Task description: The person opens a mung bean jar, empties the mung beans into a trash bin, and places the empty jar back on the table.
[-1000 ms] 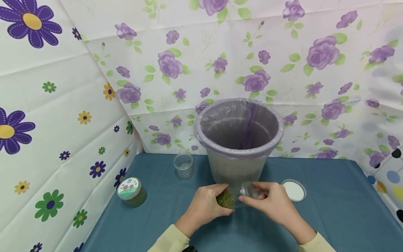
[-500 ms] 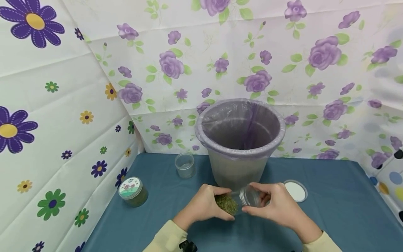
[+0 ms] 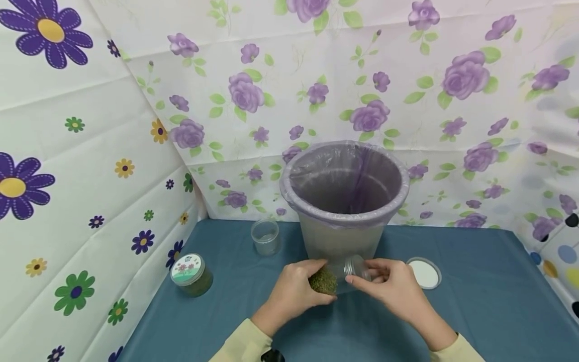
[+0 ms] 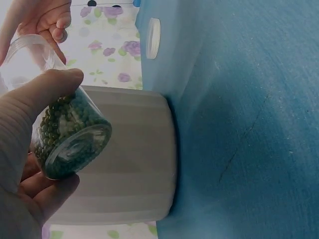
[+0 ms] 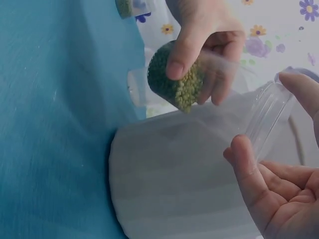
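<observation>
Item: one clear jar [image 4: 74, 130], tilted, holding green beads [image 5: 188, 89], which I see raised over the table [image 3: 235, 301] between near edge and bin [image 3: 341, 241]; left hand [image 3: 295, 290] grips its base end, right hand [image 3: 394, 285] pinches its rim. Also: one lidded jar [image 3: 192, 274] (floral top) by the left edge; one clear container [image 3: 266, 243] near the far edge.

Jar [image 4: 72, 119] smooth, glossy plastic; bin [image 3: 341, 244] matt plastic.

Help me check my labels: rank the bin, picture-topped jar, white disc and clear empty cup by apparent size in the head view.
Largest to smallest:
1. Bin
2. Picture-topped jar
Unranked below these: white disc and clear empty cup, too alike to separate.
</observation>
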Motion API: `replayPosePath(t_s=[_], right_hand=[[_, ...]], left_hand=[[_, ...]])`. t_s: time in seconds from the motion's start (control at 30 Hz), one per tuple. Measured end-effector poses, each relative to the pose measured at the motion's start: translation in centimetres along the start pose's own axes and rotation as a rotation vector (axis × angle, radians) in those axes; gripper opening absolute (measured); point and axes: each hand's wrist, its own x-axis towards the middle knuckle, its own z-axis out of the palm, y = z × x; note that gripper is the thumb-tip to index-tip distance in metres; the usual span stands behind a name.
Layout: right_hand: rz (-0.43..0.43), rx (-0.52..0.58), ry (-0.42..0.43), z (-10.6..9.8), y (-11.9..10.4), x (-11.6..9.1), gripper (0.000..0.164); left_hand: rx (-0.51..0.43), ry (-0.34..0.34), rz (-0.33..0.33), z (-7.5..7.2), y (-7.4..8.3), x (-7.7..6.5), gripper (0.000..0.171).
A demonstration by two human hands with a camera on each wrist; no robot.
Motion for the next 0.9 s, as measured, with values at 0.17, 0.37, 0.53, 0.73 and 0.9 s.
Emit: replayPosePath(t_s=[0.17,0.37,0.53,0.73,0.9], right_hand=[[-0.025,0.035,0.000,0.0,0.0,-0.1,0.070],[-0.123,0.043,-0.019,0.0,0.5,-0.4,0.069],[-0.266,-0.015,-0.086,-0.3,0.9,-0.3,0.068],[-0.175,-0.063,-0.091,-0.3,0.7,0.0,0.068],[-0.047,-0.105,-0.039,0.1,0.4,0.0,0.065]], left_hand=[[0.004,-0.003,0.011,0.0,-0.1,0.2,0.072],[-0.082,-0.061,0.022,-0.3,-0.8,0.5,0.072],[-0.210,-0.145,-0.012,-0.5,-1.2,0.5,0.070],[-0.129,-0.125,-0.012,-0.4,-0.9,0.4,0.072],[-0.054,-0.080,-0.022,-0.2,-0.6,0.3,0.073]])
